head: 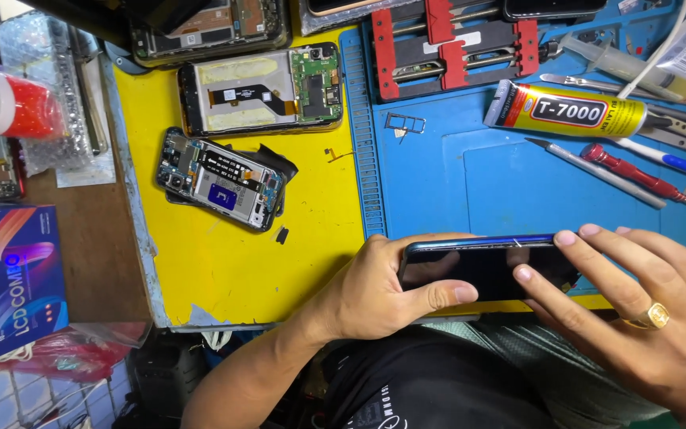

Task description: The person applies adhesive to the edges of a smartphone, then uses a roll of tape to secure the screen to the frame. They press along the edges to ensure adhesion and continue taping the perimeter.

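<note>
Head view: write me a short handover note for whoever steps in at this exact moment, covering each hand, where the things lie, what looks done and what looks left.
Left hand: grips the dark phone by its left end, thumb across the glass.
Right hand: fingertips pressed along the phone's top edge and right end.
Phone: held on edge over the blue mat.
On the yellow mat: two opened phones with boards exposed, one above the other.
On the blue mat: glue tube, red screwdriver, card tray, red clamp jig.
Done: the held phone looks closed up.
Left: whether its edges are fully seated cannot be told; the two opened phones remain uncovered.
</note>
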